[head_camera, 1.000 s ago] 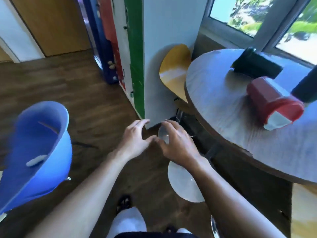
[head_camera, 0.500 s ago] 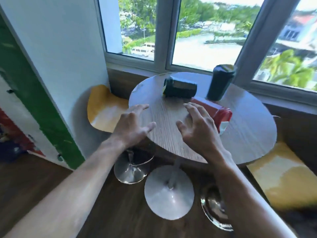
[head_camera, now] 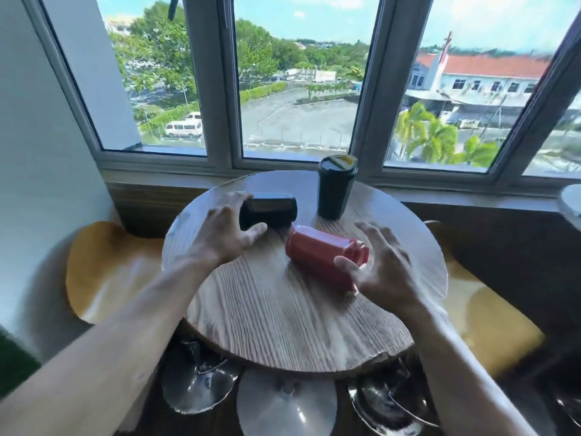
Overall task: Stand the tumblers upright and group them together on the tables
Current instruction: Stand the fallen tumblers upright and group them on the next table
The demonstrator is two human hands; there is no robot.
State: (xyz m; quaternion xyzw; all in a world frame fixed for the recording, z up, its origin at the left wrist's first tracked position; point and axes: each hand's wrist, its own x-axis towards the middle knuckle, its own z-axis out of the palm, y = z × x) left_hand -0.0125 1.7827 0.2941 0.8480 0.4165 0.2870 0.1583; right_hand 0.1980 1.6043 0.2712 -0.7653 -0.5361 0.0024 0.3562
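Three tumblers are on a round wooden table [head_camera: 283, 316]. A dark green tumbler [head_camera: 334, 187] with a yellow-marked lid stands upright at the far side. A black tumbler [head_camera: 273, 207] lies on its side at the far left. A red tumbler [head_camera: 317, 251] lies on its side in the middle, lid end toward the right. My left hand [head_camera: 224, 231] is spread open over the near left end of the black tumbler, fingers arched around it, not clearly gripping. My right hand [head_camera: 383, 269] is open beside the red tumbler's lid end, thumb near it.
Two yellow stool seats flank the table, one at left [head_camera: 107, 269] and one at right [head_camera: 490, 322]. Chrome stool and table bases [head_camera: 286, 404] stand underneath. A window sill [head_camera: 176, 177] runs behind the table. Another table's edge [head_camera: 570, 202] shows at far right.
My view swung from the floor up to the table and came closer. Both hands reached forward over the table, the left to the black tumbler, the right to the red one.
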